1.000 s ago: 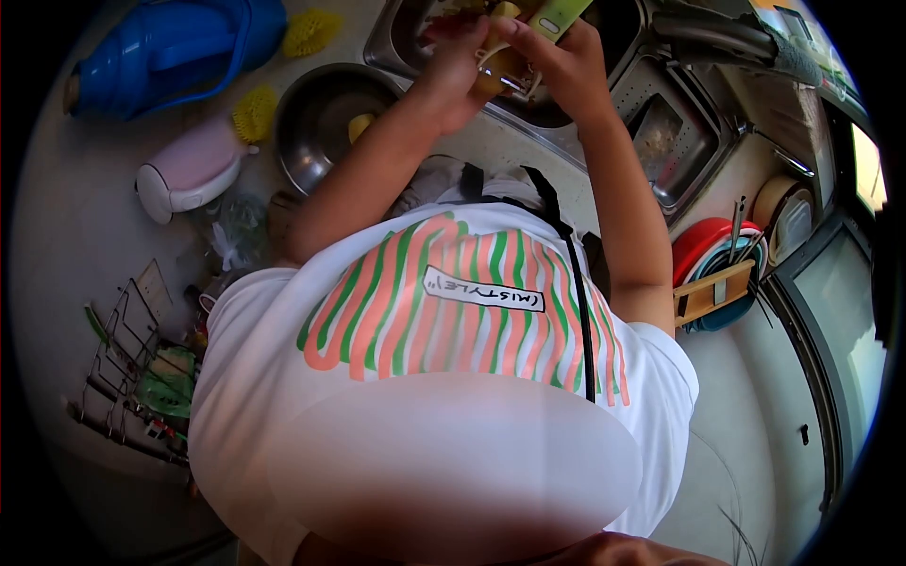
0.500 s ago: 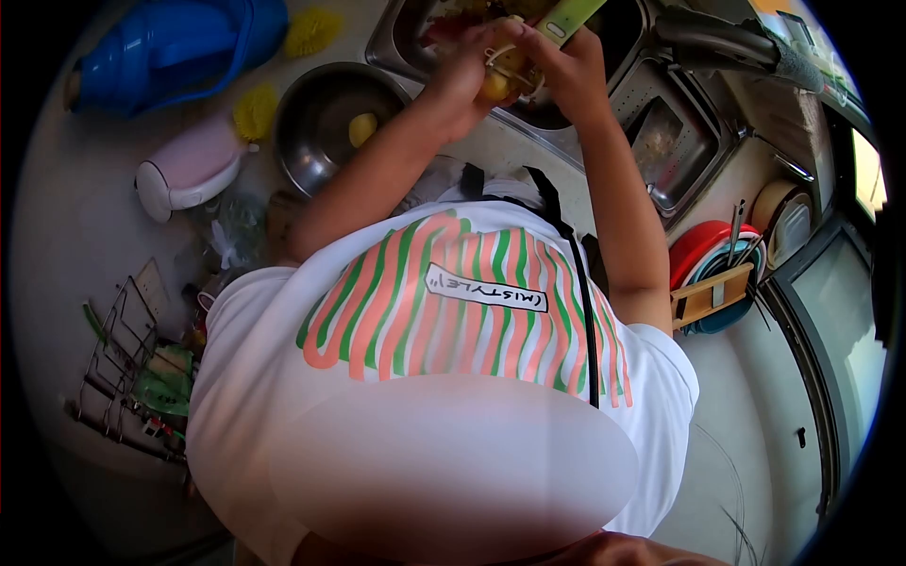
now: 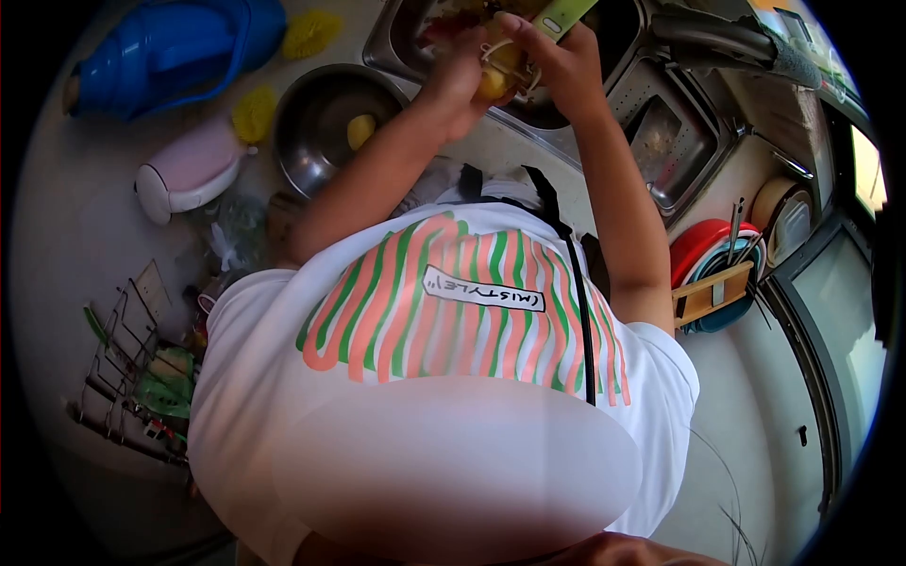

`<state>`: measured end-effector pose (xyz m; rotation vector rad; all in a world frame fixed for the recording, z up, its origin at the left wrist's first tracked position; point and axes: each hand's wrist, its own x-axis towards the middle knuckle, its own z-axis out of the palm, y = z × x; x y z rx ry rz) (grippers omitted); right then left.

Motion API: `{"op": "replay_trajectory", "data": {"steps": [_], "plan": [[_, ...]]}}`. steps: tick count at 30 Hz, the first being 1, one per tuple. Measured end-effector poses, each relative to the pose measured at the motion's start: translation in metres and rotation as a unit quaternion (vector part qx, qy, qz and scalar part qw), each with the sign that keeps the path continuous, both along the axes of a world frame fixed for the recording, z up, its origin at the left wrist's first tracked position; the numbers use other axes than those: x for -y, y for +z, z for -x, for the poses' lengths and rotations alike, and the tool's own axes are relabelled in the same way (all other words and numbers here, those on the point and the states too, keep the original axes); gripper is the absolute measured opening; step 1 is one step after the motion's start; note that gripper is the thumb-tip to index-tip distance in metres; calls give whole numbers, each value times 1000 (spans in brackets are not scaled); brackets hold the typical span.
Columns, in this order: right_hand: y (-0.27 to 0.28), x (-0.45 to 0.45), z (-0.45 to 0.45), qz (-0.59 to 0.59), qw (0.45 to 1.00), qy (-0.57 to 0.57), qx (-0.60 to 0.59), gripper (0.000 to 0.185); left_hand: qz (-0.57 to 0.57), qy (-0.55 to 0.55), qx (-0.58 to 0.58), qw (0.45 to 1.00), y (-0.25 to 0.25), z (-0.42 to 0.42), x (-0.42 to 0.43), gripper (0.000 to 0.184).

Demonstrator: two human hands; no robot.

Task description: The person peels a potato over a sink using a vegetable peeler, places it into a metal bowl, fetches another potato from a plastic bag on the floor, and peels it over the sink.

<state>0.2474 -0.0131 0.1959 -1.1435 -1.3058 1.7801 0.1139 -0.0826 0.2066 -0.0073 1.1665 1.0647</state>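
At twelve o'clock, over the steel sink (image 3: 379, 45), the left hand (image 3: 453, 87) is clasping a yellow potato (image 3: 494, 85), while the right hand (image 3: 570, 72) is closing round a green-handled peeler (image 3: 564, 15) against it. On the pale countertop (image 3: 99, 212), a steel bowl (image 3: 311, 118) is holding a yellow piece (image 3: 360, 131) at eleven. A blue thermos (image 3: 175, 58) is resting at ten, a wire rack (image 3: 121, 363) is standing near eight, and stacked basins (image 3: 696, 251) are leaning at three.

Peeler (image 3: 563, 17) over sink (image 3: 385, 47) (bowl (image 3: 310, 123) at left).
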Motion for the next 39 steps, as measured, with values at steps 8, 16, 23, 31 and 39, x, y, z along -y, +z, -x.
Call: {"op": "replay_trajectory", "data": {"steps": [8, 16, 23, 31, 39], "plan": [[-63, -68, -22, -46, 956, -266, 117, 32, -53, -110, 160, 980, -4, 30, 11, 51], [24, 15, 5, 17, 1000, -20, 4, 27, -40, -39, -40, 998, 14, 11, 2, 42], [-66, -50, -30, -80, 977, -180, 77, 30, -181, -194, 158, 951, -6, 31, 13, 46], [-12, -24, -27, 8, 975, -223, -12, 28, -153, -166, 47, 973, 3, 25, 5, 53], [-3, 11, -22, -94, 994, -27, 54, 29, -90, -88, -31, 992, 9, 10, 10, 48]]}}
